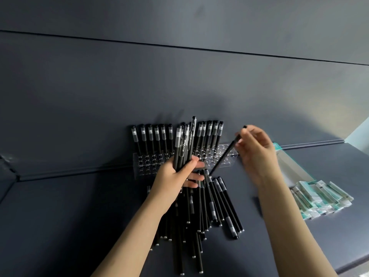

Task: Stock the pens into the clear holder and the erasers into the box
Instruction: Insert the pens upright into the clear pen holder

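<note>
Pens [199, 212] strew dark tabletop [79, 216] beside seemingly panelled wall [179, 76].

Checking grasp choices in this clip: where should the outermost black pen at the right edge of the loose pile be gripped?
Probably pinch the outermost black pen mid-barrel, coming from above and the right. That side lies bare on the dark table, while the other pens crowd its left.

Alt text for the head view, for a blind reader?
The left hand grips a bundle of black pens upright while the right hand pinches a single pen angled over the partly stocked clear holder. More loose pens lie on the dark table, and packaged erasers sit at right by a box.
</note>
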The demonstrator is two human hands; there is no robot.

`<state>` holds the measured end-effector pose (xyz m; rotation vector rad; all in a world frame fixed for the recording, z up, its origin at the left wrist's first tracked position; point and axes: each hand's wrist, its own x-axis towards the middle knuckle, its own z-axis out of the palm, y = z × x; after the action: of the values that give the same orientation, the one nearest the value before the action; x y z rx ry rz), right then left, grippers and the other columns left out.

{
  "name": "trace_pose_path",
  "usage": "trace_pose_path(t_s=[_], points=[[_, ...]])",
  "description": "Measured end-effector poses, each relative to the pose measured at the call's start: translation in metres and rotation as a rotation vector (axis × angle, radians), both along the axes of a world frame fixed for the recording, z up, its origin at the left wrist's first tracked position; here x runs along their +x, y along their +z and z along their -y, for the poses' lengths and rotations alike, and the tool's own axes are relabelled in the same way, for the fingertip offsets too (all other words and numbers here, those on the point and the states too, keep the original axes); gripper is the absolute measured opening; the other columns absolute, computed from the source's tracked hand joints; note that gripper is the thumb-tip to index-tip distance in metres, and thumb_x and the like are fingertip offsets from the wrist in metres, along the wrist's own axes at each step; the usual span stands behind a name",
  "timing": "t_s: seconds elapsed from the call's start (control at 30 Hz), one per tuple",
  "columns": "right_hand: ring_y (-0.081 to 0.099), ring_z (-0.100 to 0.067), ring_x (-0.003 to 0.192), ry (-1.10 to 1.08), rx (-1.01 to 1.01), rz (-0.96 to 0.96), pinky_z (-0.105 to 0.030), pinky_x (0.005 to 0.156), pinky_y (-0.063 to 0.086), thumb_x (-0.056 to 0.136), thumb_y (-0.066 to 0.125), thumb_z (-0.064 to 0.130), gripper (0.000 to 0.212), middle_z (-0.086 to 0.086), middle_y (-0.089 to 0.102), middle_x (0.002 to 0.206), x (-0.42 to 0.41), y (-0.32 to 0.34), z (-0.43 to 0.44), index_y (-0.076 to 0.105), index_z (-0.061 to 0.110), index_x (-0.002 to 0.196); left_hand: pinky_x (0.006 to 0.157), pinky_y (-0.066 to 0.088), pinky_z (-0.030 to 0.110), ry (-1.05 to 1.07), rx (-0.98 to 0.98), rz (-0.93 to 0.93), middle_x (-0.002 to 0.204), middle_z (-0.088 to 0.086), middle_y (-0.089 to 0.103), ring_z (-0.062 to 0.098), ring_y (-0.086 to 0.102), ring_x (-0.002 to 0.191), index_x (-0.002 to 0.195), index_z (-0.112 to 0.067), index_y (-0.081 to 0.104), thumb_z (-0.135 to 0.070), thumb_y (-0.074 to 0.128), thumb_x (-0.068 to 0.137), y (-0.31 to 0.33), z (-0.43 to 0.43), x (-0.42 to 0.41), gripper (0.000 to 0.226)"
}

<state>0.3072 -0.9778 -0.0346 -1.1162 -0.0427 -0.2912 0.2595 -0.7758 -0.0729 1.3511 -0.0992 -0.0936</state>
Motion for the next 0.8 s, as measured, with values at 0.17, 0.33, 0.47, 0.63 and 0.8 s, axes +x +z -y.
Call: trace_pose_path(t_s=[0.17,0.33,0.47,0.63,0.8], points=[[0.059,-0.018,0.062,-0.519,-0.42,0.005,-0.031,0.069,0.05,0.085,0.073,0.014,0.024,0.002,0.058,0.07,0.023,0.0,0.022,0.05,0.021,0.086,0.045,0.035,0.023,0.021,0.101,-0.014,0.083,0.005,0.073,0.013,0.049,0.05,0.107,-0.021,0.069,-0.029,0.061,0.095,-0.006,-0.003,0.004,0.017],[0.056,-0.021,0.067,-0.711,-0.55,0.114,-0.027,0.07,0.046,0.084,0.072,0.022,0.032,0.007,0.052,0.072,0.036,0.002,0.018,0.041,0.03,0.083,0.045,0.029,0.027,-0.025,0.12,-0.028,0.079,0.008,0.072,0.014,0.041,0.048,0.104,-0.016,0.066,-0.034,0.06,0.095,-0.008,0.0,0.006,0.021],[0.049,-0.001,0.06,-0.745,-0.634,0.142,-0.011,0.065,0.038,0.085,0.071,0.019,0.028,0.009,0.051,0.07,0.041,0.002,0.009,0.043,0.023,0.087,0.044,0.027,0.027,-0.035,0.119,-0.027,0.075,0.007,0.07,0.014,0.037,0.046,0.106,-0.014,0.064,-0.027,0.06,0.096,-0.01,0.0,0.007,0.017],[0.051,-0.005,0.065,-0.714,-0.779,0.165,-0.016,0.066,0.038,0.085,0.071,0.016,0.024,0.006,0.054,0.072,0.047,0.002,-0.001,0.049,0.017,0.092,0.043,0.029,0.026,-0.018,0.153,0.009,0.073,0.007,0.069,0.014,0.038,0.045,0.098,-0.012,0.056,-0.019,0.06,0.096,-0.011,-0.003,0.009,0.008],[0.048,-0.017,0.068,-0.7,-1.026,0.2,-0.026,0.064,0.033,0.084,0.073,0.015,0.021,-0.003,0.057,0.078,0.052,-0.005,-0.006,0.055,0.009,0.093,0.045,0.026,0.028,-0.008,0.109,0.011,0.072,0.006,0.068,0.015,0.037,0.046,0.096,-0.013,0.057,-0.018,0.06,0.096,-0.01,-0.005,0.008,0.006]])
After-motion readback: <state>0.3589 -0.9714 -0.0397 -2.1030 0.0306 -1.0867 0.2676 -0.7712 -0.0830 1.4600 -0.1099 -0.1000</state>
